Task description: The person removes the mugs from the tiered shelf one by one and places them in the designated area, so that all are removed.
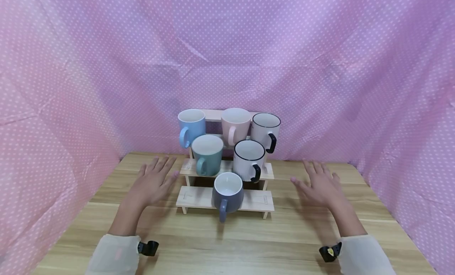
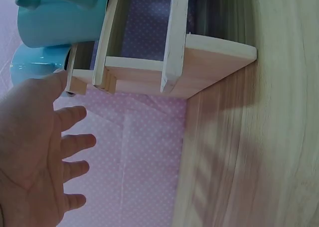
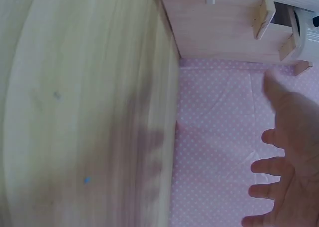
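Note:
A three-tiered wooden rack (image 1: 256,200) bears several mugs. Along its top tier sit a light blue mug (image 1: 194,125), a pink mug (image 1: 239,123) and a white mug with black rim and handle (image 1: 261,129). The middle tier carries a green mug (image 1: 211,160) and another black-rimmed white mug (image 1: 245,162). On the lowest tier is a grey-blue mug (image 1: 232,200), its handle toward me. My left hand (image 1: 151,184), fingers spread, hovers left of the rack and holds nothing. To the rack's right, my right hand (image 1: 320,184) is also spread and holds nothing.
The rack stands on a wood-grain table (image 1: 227,251). Pink polka-dot cloth (image 1: 227,50) hangs behind the table and along both sides. Each wrist wears a small black camera, such as the one at the left sleeve (image 1: 151,248).

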Available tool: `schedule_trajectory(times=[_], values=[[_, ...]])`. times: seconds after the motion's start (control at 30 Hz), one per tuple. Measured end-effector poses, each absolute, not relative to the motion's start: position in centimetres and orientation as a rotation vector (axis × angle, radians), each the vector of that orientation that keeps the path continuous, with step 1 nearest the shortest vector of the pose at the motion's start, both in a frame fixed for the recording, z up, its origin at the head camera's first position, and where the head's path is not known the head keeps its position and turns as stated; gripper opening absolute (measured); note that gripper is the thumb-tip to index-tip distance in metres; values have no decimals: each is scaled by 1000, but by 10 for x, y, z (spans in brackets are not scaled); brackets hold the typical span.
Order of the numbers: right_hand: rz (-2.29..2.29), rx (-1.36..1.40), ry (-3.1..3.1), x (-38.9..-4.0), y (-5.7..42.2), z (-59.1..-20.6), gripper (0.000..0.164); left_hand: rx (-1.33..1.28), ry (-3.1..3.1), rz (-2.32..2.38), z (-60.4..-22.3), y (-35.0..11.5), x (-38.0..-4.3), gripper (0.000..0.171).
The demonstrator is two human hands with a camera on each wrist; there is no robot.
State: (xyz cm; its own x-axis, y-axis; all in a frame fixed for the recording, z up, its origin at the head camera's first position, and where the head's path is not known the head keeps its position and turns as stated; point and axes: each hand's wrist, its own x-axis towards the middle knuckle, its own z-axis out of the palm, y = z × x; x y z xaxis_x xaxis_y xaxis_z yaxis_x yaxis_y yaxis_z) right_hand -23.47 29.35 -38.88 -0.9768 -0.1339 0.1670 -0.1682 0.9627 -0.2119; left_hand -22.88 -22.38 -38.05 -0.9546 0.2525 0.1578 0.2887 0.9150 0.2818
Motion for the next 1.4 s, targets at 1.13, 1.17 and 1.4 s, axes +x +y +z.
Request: schedule_trajectory(times=[1.13,1.17,1.4], values=[[526,633,-2731,-263,238,-315,62,-240,-2537,-1505,-400,-205,-261,37],[528,642,-2719,-263,237,-313,61,-219,-2528,-1540,-400,-204,-262,37],[556,690,-2655,-260,224,-301,57,-119,-2489,-1746,-399,-202,-263,39]])
